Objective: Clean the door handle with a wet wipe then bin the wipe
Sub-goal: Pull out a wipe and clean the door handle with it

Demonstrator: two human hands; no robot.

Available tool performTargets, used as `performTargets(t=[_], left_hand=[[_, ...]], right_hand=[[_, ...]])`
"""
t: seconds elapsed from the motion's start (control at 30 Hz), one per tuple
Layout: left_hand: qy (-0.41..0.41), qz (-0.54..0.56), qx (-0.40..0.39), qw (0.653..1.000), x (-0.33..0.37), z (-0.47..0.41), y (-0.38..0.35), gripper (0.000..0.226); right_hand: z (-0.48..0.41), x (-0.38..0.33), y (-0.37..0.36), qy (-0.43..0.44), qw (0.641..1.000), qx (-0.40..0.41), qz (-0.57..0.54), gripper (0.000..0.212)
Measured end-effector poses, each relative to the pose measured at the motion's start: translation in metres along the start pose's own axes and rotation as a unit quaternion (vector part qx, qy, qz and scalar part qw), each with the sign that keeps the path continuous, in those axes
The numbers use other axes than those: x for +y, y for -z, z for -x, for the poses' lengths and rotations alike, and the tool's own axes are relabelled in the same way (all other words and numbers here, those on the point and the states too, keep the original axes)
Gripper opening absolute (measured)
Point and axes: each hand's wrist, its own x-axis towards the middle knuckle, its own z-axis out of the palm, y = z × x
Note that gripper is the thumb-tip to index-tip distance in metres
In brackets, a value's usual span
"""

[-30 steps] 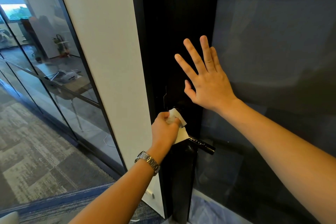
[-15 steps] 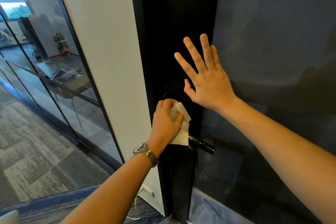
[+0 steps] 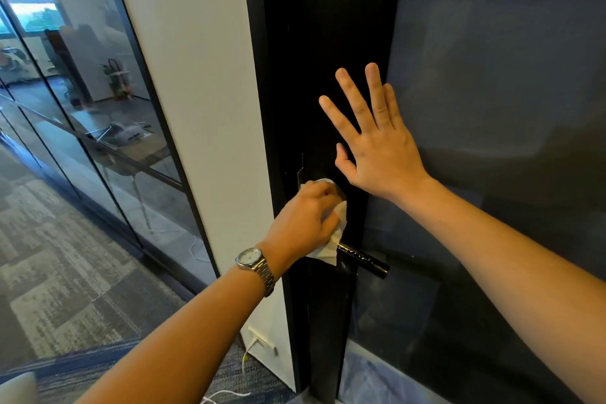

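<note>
Head view: left hand fingers clamped on wipe above handle; right hand fingers apart, flat on door. Risk: wipe rubs plate only, handle bar missed.

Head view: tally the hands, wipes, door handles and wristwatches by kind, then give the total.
Hands: 2, the left hand gripping the wet wipe, the right hand flat on the door
Wet wipes: 1, white
Door handles: 1, a black lever
Wristwatches: 1, metal, on the left wrist
Total: 5
</note>
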Motion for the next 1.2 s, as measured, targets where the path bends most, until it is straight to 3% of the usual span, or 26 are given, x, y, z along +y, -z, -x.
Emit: performTargets(t=[0.03, 0.1, 0.2, 0.27, 0.33, 0.4, 0.47, 0.6, 0.67, 0.77, 0.83, 0.9, 0.93, 1.03, 1.07, 1.1, 1.13, 1.2], left_hand=[[0.026, 0.022, 0.028, 0.999, 0.0, 0.0, -0.002, 0.031], [0.157, 0.114, 0.094, 0.976, 0.003, 0.0, -0.007, 0.031], [0.361, 0.294, 0.05, 0.884, 0.005, 0.002, -0.012, 0.046], [0.425, 0.392, 0.025, 0.815, 0.004, 0.003, -0.011, 0.051], [0.464, 0.477, 0.02, 0.746, 0.006, 0.003, -0.007, 0.041], [0.487, 0.505, 0.029, 0.712, 0.006, 0.005, -0.005, 0.025], [0.484, 0.466, 0.056, 0.738, 0.005, 0.005, -0.004, 0.013], [0.385, 0.264, 0.059, 0.882, 0.006, -0.002, -0.003, 0.018], [0.351, 0.206, 0.069, 0.911, 0.01, -0.004, -0.006, 0.023], [0.335, 0.187, 0.095, 0.919, 0.009, -0.004, -0.012, 0.022], [0.361, 0.224, 0.101, 0.9, 0.007, -0.005, -0.015, 0.028], [0.416, 0.298, 0.092, 0.855, 0.004, -0.007, -0.015, 0.031], [0.453, 0.36, 0.079, 0.812, 0.004, -0.008, -0.014, 0.03], [0.527, 0.578, 0.049, 0.621, 0.0, -0.007, -0.015, 0.046], [0.535, 0.6, 0.064, 0.592, 0.0, -0.007, -0.014, 0.044], [0.546, 0.587, 0.082, 0.593, -0.001, -0.009, -0.015, 0.036], [0.552, 0.551, 0.099, 0.618, -0.002, -0.009, -0.016, 0.026], [0.519, 0.473, 0.127, 0.7, 0.003, -0.005, -0.018, 0.018]], right_hand=[[0.0, 0.0, 0.0, 0.001, 1.0, -0.001, -0.004, 0.065], [0.0, 0.0, 0.001, 0.002, 1.0, -0.003, -0.008, 0.065], [0.0, 0.0, 0.001, 0.0, 1.0, -0.002, -0.005, 0.065], [0.0, 0.0, 0.001, 0.001, 1.0, -0.001, 0.004, 0.065], [0.0, 0.001, 0.0, 0.001, 1.0, 0.0, 0.011, 0.066], [0.0, 0.0, -0.001, 0.001, 1.0, 0.001, 0.012, 0.066], [-0.001, 0.0, -0.002, 0.0, 1.0, 0.003, 0.009, 0.065], [0.0, 0.0, -0.002, 0.0, 1.0, 0.003, 0.006, 0.066], [0.0, 0.0, -0.001, -0.001, 1.0, 0.002, 0.004, 0.066], [-0.001, 0.0, -0.001, -0.001, 1.0, 0.006, 0.004, 0.065], [-0.001, 0.0, -0.001, 0.0, 1.0, 0.008, 0.006, 0.065], [0.0, 0.0, -0.001, 0.0, 1.0, 0.007, 0.005, 0.066], [0.0, -0.001, -0.001, 0.0, 1.0, 0.006, 0.006, 0.066], [0.0, -0.001, 0.0, 0.0, 1.0, 0.006, 0.007, 0.066], [0.0, -0.001, 0.0, 0.0, 1.0, 0.007, 0.006, 0.066], [0.0, -0.001, 0.0, 0.0, 1.0, 0.008, 0.005, 0.066], [-0.001, -0.001, 0.0, 0.0, 1.0, 0.008, 0.005, 0.066], [-0.001, -0.001, 0.0, -0.001, 1.0, 0.006, 0.006, 0.066]])
